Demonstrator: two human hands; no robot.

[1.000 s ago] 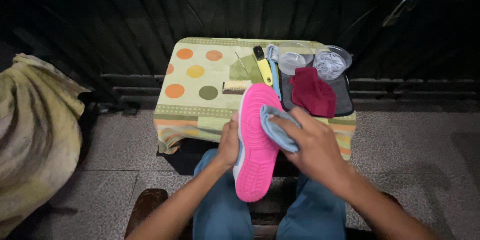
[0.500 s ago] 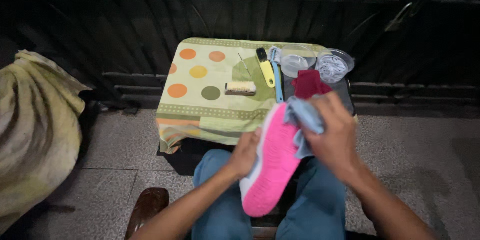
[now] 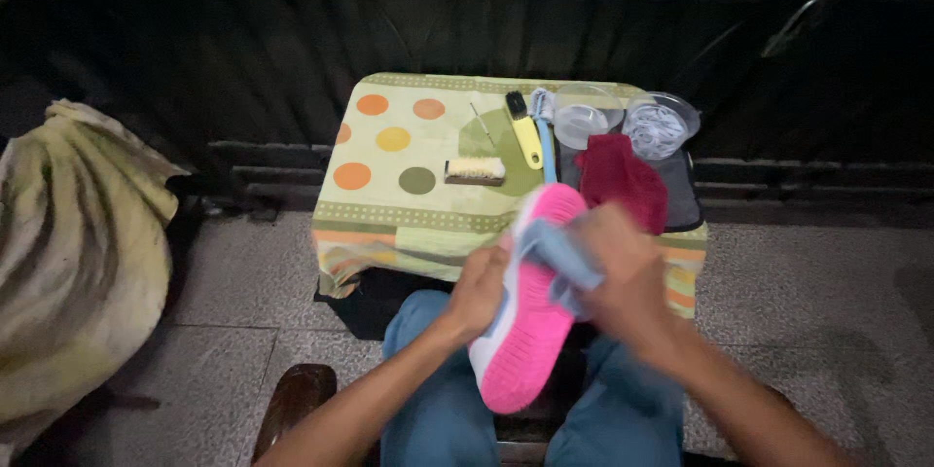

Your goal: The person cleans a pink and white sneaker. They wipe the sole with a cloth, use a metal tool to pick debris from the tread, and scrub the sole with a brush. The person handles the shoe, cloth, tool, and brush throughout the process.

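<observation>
Head view: left hand [image 3: 479, 284] fingers clamped on pink-soled shoe [image 3: 525, 316], held sole-up over lap, near table [image 3: 389, 195]. Right hand [image 3: 623, 277] blurred, fingers closed on pale blue cloth [image 3: 559, 253] against the shoe. Far right: clear containers [image 3: 623, 119], contents unclear; maroon cloth [image 3: 623, 180] beside.

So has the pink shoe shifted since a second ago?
Yes. The pink shoe has tilted: its toe now leans right toward the red cloth on the table, its heel swung left.

pink-soled shoe [image 3: 530, 316], sole up, blue cloth [image 3: 564, 258] pressed on
</observation>
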